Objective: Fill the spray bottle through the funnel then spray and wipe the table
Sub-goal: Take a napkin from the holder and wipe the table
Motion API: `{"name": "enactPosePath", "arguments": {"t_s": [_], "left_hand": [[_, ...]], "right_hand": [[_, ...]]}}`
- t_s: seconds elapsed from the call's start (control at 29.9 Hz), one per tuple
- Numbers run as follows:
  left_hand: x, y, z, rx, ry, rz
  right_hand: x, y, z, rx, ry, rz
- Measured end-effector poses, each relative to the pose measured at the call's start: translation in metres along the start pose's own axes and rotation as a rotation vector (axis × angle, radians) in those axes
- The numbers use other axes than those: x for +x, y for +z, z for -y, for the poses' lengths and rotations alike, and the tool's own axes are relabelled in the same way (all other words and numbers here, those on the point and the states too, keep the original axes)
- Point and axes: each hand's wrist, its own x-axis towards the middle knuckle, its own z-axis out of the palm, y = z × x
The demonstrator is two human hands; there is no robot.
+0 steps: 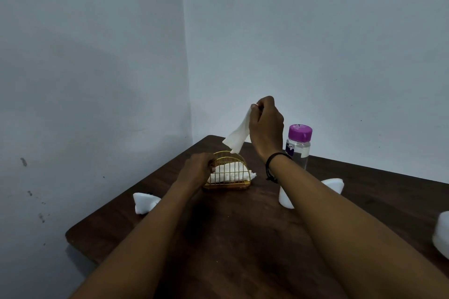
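My right hand (266, 126) is raised above the dark wooden table (230, 238) and pinches a white tissue (237, 137) that hangs down from its fingertips. Below it stands a yellow wire napkin holder (228, 173) with white tissues inside. My left hand (198, 168) grips the holder's left side. A clear bottle with a purple cap (299, 144) stands upright behind my right wrist. A white funnel (334, 184) lies on the table, partly hidden by my right forearm.
A white crumpled object (144, 202) lies near the table's left edge. Another white object (442, 234) is cut off at the right border. The table sits in a corner of two pale walls, and its left corner (70, 233) is close to me.
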Motion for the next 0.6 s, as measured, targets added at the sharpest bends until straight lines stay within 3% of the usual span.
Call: {"name": "enactPosePath", "arguments": {"t_s": [0.1, 0.2, 0.4, 0.6], "left_hand": [[0.001, 0.003, -0.001, 0.011, -0.024, 0.008], [-0.001, 0.000, -0.010, -0.073, -0.003, -0.082], [-0.021, -0.015, -0.065, -0.889, -0.141, -0.153], [-0.051, -0.012, -0.110, -1.201, -0.240, -0.049]], "right_hand": [[0.000, -0.017, 0.007, -0.075, -0.101, 0.007], [0.001, -0.037, 0.013, -0.146, -0.111, 0.034], [-0.008, -0.079, 0.025, -0.195, 0.037, 0.102], [-0.034, -0.127, 0.025, -0.167, 0.089, 0.065]]}}
